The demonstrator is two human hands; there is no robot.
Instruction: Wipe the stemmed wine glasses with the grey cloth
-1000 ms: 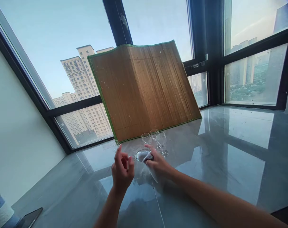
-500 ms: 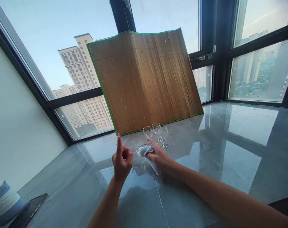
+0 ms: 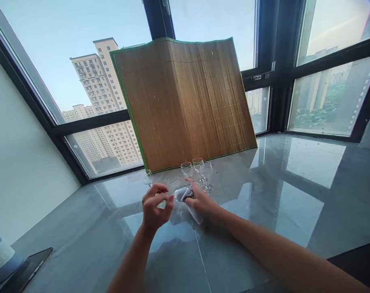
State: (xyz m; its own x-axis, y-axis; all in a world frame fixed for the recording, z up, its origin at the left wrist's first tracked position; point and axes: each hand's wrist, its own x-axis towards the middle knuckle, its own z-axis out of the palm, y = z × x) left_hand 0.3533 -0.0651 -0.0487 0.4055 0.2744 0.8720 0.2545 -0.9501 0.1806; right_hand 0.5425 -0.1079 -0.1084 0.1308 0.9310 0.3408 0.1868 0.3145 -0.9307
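Note:
A clear stemmed wine glass [image 3: 178, 194] lies sideways between my hands, above the tiled surface. My left hand [image 3: 156, 208] is closed, its thumb and fingers pinching the glass near the stem and foot, which the fingers partly hide. At the bowl end, my right hand [image 3: 202, 200] is closed on a pale grey cloth [image 3: 196, 214], pressed into or against the bowl; how deep it sits I cannot tell. The cloth's loose end hangs below. Just behind my right hand, three wine glasses [image 3: 207, 171] stand upright. Another upright glass [image 3: 146, 178] stands behind my left hand.
A brown bamboo mat [image 3: 188, 101] with green edging leans against the window. The grey tiled surface [image 3: 249, 236] is glossy and reflective. At the lower left lie a dark phone [image 3: 32, 268] and a blue-and-white roll-like object [image 3: 0, 256].
My left fingers have shifted around the stem, the raised index finger now curling down. My right hand still holds the cloth at the bowl. The view has turned slightly right.

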